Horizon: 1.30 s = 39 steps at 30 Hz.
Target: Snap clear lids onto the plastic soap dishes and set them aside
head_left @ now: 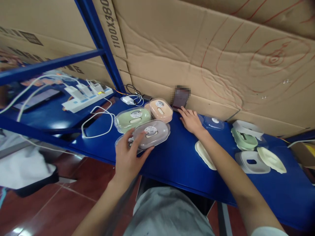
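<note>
A: Item one, the left hand [128, 157]?

B: Grasping the grey-lilac lidded box [152, 133] at its near left end, thumb on the lid, fingers curled round the rim. The box sits at the front edge of the blue tabletop [172, 160], resting partly on a clear lid [120, 141] beneath it.

A: Its neighbours?

B: A green lidded box [133, 118] just behind it, touching or nearly so; a peach lidded box [159, 109] behind and to the right, beside the green one. All three carry a round white label on the lid.

A: Item two, the right hand [190, 120]?

B: Released, laid flat and palm down on the tabletop, holding nothing. Fingertips reach the foot of a dark phone [180, 97] propped against the cardboard wall [209, 59]; its screen is blurred.

A: Right of that hand?

B: A clear lid with label [213, 122] just beside it. A cream insert [204, 154] lies partly under the forearm. Further right: a green box with white lid askew [244, 136], a white lid with slot [252, 162], another cream insert [272, 159].

A: Left section?

B: White power strip [86, 98] with plugged chargers, white cables [98, 121] looping over the tabletop, and a tablet [36, 98] beyond the blue shelf frame [98, 36].
</note>
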Motion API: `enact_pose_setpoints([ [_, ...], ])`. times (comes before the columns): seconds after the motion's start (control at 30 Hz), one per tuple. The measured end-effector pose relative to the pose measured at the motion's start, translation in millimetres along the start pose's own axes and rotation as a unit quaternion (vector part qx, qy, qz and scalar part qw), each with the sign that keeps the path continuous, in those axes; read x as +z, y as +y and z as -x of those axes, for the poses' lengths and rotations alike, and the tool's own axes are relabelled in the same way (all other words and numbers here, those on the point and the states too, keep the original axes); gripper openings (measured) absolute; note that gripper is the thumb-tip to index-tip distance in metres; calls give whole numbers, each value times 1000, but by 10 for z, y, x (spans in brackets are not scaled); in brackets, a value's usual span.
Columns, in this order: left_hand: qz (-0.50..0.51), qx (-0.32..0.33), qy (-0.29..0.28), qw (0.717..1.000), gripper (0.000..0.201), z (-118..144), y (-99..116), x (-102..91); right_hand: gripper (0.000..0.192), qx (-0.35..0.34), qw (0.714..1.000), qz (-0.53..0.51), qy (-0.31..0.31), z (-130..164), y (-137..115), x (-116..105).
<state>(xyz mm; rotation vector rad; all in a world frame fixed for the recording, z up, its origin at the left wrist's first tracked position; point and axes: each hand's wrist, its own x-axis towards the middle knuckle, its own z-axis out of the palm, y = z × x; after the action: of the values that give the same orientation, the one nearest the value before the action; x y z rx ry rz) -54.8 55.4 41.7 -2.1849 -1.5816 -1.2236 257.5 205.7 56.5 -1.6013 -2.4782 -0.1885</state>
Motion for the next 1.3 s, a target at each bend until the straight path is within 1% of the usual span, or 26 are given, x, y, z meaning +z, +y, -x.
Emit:
enact_pose_setpoints([
  [0.1, 3, 9, 8, 1000, 58, -7, -13, 4, 56, 3, 1000, -6, -1, 79, -5, -55],
  [0.2, -8, 13, 15, 1000, 58, -8, -18, 12, 56, 8, 1000, -15, 10, 326, -37, -190],
  [0.3, -14, 12, 17, 1000, 60, -13, -13, 20, 53, 8, 999, -29, 36, 811, -82, -371],
  [0.37, -14, 6, 11, 1000, 61, -20, -3, 20, 50, 17, 998, -33, 48, 1237, -107, -473],
  [0.43, -19, -4, -1, 1000, 65, -19, 15, 11, 48, 43, 998, -30, 44, 1691, -126, -522],
  [0.5, -32, -11, -3, 999, 71, 2, 51, -4, 48, 78, 996, -26, 35, 2111, -151, -503],
  [0.57, -45, 3, 25, 999, 77, 55, 124, -17, 51, 108, 993, -21, 32, 2443, -195, -434],
  [0.63, -36, 36, 63, 997, 74, 134, 252, -10, 51, 114, 993, -26, 29, 2646, -253, -353],
  [0.67, -16, 54, 67, 996, 70, 176, 337, 7, 49, 104, 994, -37, 23, 2694, -277, -321],
  [0.7, 14, 75, 54, 996, 63, 215, 430, 37, 48, 86, 995, -55, 13, 2707, -288, -297],
  [0.73, 48, 100, 23, 994, 57, 247, 528, 79, 49, 65, 995, -78, 3, 2686, -282, -283],
  [0.77, 81, 130, -22, 988, 51, 270, 625, 132, 50, 44, 994, -103, -5, 2636, -251, -277],
  [0.83, 117, 202, -129, 964, 46, 282, 788, 257, 51, 23, 989, -144, -10, 2467, -107, -282],
  [0.9, 116, 256, -216, 935, 47, 258, 890, 360, 50, 47, 988, -149, 12, 2246, 120, -294],
  [0.93, 112, 268, -240, 926, 46, 237, 916, 385, 50, 70, 988, -135, 27, 2133, 242, -297],
  [0.97, 108, 272, -251, 923, 44, 215, 925, 387, 50, 92, 988, -115, 41, 2027, 353, -298],
  [1.0, 102, 268, -248, 925, 41, 192, 919, 365, 50, 109, 988, -94, 51, 1936, 443, -294],
  [1.03, 94, 258, -226, 934, 38, 168, 898, 321, 51, 119, 988, -79, 58, 1863, 505, -284],
  [1.07, 80, 241, -190, 948, 35, 143, 862, 263, 50, 122, 988, -72, 60, 1811, 535, -269],
  [1.13, 23, 188, -90, 978, 36, 84, 745, 134, 49, 112, 989, -83, 58, 1768, 517, -225],
  [1.2, -43, 138, -2, 989, 38, 14, 581, 37, 48, 96, 989, -101, 48, 1785, 446, -173],
  [1.23, -69, 123, 19, 990, 39, -22, 491, 11, 48, 91, 989, -106, 44, 1804, 414, -150],
  [1.3, -94, 110, 22, 989, 40, -83, 324, 4, 47, 91, 989, -112, 40, 1842, 382, -118],
])
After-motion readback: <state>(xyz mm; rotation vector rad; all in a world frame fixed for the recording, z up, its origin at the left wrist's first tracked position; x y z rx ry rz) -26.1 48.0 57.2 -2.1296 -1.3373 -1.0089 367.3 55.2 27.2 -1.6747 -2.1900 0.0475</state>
